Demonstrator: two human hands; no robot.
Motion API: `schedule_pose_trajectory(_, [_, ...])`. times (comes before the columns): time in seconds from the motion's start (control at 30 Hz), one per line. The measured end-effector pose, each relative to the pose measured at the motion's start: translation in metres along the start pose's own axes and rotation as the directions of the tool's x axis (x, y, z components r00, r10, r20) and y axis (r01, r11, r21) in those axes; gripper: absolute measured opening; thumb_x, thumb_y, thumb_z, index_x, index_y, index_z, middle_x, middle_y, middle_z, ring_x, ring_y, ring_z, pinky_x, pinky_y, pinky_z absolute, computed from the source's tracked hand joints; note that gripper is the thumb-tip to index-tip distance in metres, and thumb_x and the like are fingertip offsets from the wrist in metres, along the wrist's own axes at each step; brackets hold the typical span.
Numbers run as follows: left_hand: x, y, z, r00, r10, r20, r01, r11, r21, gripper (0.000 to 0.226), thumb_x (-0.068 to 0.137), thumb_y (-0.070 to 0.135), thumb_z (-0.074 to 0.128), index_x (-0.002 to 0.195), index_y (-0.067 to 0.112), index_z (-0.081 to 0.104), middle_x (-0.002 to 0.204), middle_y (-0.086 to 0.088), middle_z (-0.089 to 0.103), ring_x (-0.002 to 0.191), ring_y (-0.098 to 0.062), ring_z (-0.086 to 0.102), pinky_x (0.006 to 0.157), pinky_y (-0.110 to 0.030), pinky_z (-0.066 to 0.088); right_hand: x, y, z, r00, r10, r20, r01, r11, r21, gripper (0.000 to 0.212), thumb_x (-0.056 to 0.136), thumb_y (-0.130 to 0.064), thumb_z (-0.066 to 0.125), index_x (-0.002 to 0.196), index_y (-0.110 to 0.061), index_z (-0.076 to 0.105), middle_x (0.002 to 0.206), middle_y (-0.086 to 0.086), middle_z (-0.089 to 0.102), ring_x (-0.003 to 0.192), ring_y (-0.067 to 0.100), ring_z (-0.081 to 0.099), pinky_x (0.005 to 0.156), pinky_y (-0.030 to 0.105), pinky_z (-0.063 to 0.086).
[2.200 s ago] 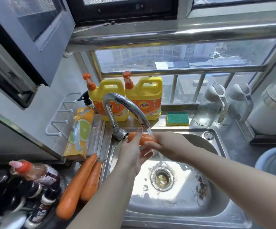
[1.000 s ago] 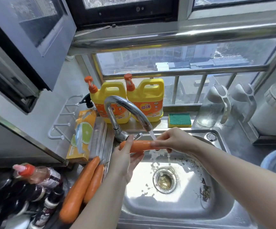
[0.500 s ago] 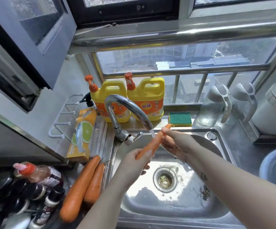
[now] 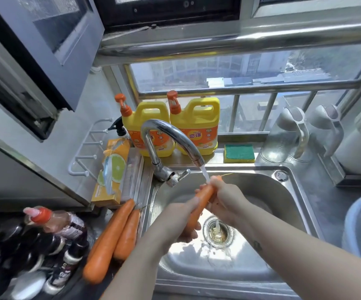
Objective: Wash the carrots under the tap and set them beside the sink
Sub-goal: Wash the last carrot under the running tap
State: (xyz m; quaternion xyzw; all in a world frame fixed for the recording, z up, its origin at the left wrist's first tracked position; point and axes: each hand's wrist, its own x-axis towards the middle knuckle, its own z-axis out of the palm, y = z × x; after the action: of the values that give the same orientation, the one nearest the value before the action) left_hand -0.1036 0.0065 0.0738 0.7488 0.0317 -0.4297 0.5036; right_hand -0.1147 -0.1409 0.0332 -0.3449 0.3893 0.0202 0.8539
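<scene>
- Step in hand looked like the rinse itself: one carrot (image 4: 204, 197) was over the sink (image 4: 294, 191), slanted, thin end up toward the tap (image 4: 170, 135) and fat end down toward the near-left of the sink.
- Water (image 4: 204, 175) ran from the tap and hit right at the thin end, then fell on toward the drain (image 4: 218, 231) in the middle of the sink.
- Left grip (image 4: 179, 219) was wrapped round the carrot's fat end, fingers curled under it.
- Right grip (image 4: 227, 198) was curled round the upper part, clenched on it just below where the water landed. Looked like a rubbing hold to me, but that's a guess.
- Two carrots (image 4: 119, 237) lay side by side on the desk (image 4: 147, 191) just left of the sink, touching each other, tips pointing away from the person. Couldn't tell if those were washed or waiting.
- So I'd say roughly mid-task, with at least this one not yet set down.
- Next move, as I see it: get the lower half under the water too, then lift it out left of the sink and lay it by the pair.
- A wet carrot is slippery, so it'd want a firm one-handed hold going over the sink's rim.
</scene>
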Motion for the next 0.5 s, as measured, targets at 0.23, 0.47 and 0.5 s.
schedule_pose_trajectory(0.23, [-0.005, 0.001, -0.008, 0.971, -0.166, 0.173, 0.208, 0.941, -0.266, 0.051, 0.101, 0.053, 0.045, 0.104, 0.007, 0.067, 0.064, -0.005, 0.06, 0.044, -0.011, 0.05, 0.046, -0.019, 0.041, -0.003, 0.001, 0.003, 0.999, -0.049, -0.001, 0.049, 0.998, -0.026, 0.036, 0.107, -0.026, 0.047, 0.105, 0.009, 0.056, 0.091, 0.02, 0.063, 0.081, 0.028, 0.069, 0.057, 0.034, 0.058])
schedule_pose_trajectory(0.47, [-0.003, -0.008, -0.009, 0.999, 0.043, 0.029, -0.044, 0.998, 0.045, 0.03, 0.096, 0.041, 0.063, 0.121, 0.024, 0.063, 0.1, -0.005, 0.074, 0.076, -0.013, 0.067, 0.066, -0.028, 0.053, -0.001, 0.005, 0.002, 0.994, -0.101, 0.03, 0.103, 0.99, -0.092, 0.027, 0.104, -0.02, 0.054, 0.115, 0.005, 0.054, 0.098, 0.02, 0.068, 0.085, 0.028, 0.072, 0.071, 0.039, 0.061])
schedule_pose_trajectory(0.5, [-0.001, -0.01, -0.007, 0.995, 0.103, -0.014, -0.1, 0.982, 0.16, 0.026, 0.095, 0.039, 0.066, 0.117, 0.027, 0.062, 0.096, -0.002, 0.071, 0.076, -0.012, 0.067, 0.062, -0.027, 0.051, -0.002, 0.006, 0.003, 0.991, -0.124, 0.047, 0.129, 0.983, -0.132, 0.023, 0.102, -0.015, 0.057, 0.114, 0.005, 0.055, 0.1, 0.02, 0.068, 0.085, 0.027, 0.072, 0.076, 0.041, 0.062])
